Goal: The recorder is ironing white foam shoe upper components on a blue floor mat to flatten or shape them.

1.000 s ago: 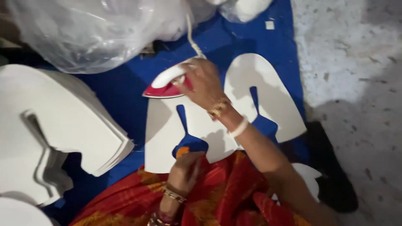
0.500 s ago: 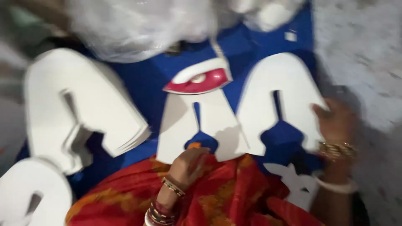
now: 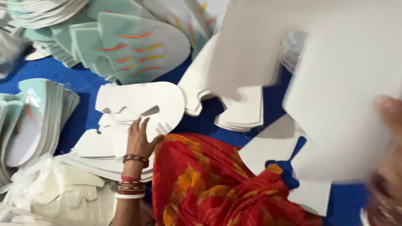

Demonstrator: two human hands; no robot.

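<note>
at the far left, a stack of pale green cut-out pieces (image 3: 31, 121) lies on the blue cloth (image 3: 79, 83), and below it sits a clear plastic bag of white pieces (image 3: 58, 196). higher up, more pale green pieces with orange and yellow stripes (image 3: 138, 50) fan out across the top.

the left hand (image 3: 138, 140), bangles at its wrist, lies flat with fingers spread on the edge of a white cut-out piece (image 3: 142, 104), which tops a low stack of white pieces (image 3: 100, 157) on the cloth; the hand presses rather than grips.

just right of that hand is the person's red and orange patterned garment (image 3: 209, 184). beyond it, another stack of white pieces (image 3: 238, 111) rests on the blue cloth near the middle.

at the right, a large white sheet (image 3: 335, 83) is lifted close to the camera and blurred. the right hand (image 3: 389, 138) is at its right edge, also blurred; it seems to hold the sheet, but i cannot tell how its fingers close.
</note>
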